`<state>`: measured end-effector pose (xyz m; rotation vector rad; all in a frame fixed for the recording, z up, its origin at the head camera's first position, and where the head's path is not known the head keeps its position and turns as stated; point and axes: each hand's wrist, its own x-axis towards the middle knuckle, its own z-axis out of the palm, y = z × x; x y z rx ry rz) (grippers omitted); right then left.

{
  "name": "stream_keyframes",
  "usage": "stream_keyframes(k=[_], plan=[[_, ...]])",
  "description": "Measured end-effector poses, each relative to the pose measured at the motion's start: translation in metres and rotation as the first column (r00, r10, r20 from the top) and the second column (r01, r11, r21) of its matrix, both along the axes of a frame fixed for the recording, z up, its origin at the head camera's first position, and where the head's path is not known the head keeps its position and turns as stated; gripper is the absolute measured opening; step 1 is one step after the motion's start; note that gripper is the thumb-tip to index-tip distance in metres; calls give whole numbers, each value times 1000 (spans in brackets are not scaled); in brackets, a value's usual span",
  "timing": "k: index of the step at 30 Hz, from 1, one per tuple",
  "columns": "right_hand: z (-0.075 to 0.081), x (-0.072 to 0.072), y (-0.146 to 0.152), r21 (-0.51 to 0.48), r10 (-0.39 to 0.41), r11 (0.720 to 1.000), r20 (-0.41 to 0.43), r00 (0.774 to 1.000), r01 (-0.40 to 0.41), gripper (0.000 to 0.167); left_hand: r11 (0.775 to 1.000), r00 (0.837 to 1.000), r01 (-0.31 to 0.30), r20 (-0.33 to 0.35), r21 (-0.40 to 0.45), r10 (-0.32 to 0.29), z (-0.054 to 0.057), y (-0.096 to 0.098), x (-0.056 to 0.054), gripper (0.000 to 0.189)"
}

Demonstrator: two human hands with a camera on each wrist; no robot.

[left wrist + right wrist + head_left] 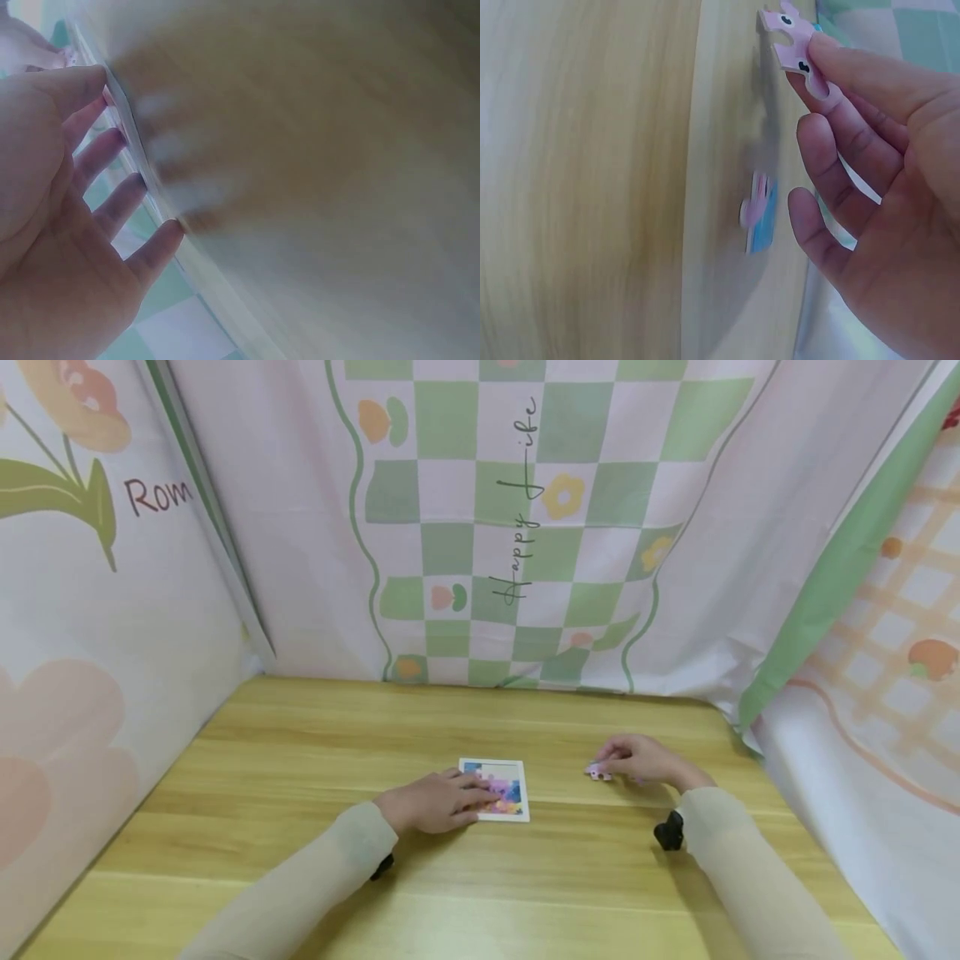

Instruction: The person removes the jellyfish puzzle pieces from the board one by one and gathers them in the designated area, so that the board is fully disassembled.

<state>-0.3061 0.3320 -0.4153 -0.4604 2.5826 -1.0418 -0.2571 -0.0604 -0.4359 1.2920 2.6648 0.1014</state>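
My left hand (437,802) rests with spread, fairly straight fingers on a small white-framed puzzle board (525,793). Blue, pink and orange picture parts show on the board, and a pale patch lies near its top. Off to the right, my right hand (641,760) pinches a pink puzzle piece (795,45) between thumb and forefinger. That piece carries black-and-white eye marks and is raised above the table. Below the right hand lies another puzzle piece (761,217), blue and pink, on the wood. In the left wrist view the left fingertips (169,232) touch along the board's edge.
The wooden table (300,727) runs back to a checked green-and-white curtain (510,552). Printed cloth (90,610) hangs along the left side, more cloth (862,710) along the right. A black wrist device (669,832) sits under the right cuff.
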Motion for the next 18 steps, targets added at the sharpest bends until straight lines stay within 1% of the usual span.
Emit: stream_keyframes(k=[6,13,18], plan=[[-3,0,8,-15,3,1000,-17,1000,-4,23,1000,1000,-11,6,-8,11,0,0,0,49],[-6,0,13,2,-46,999,-2,999,46,23,1000,1000,-8,5,-8,8,2,0,2,49],[-7,-1,14,18,-55,998,-12,998,55,23,1000,1000,-2,4,-2,2,3,0,3,48]])
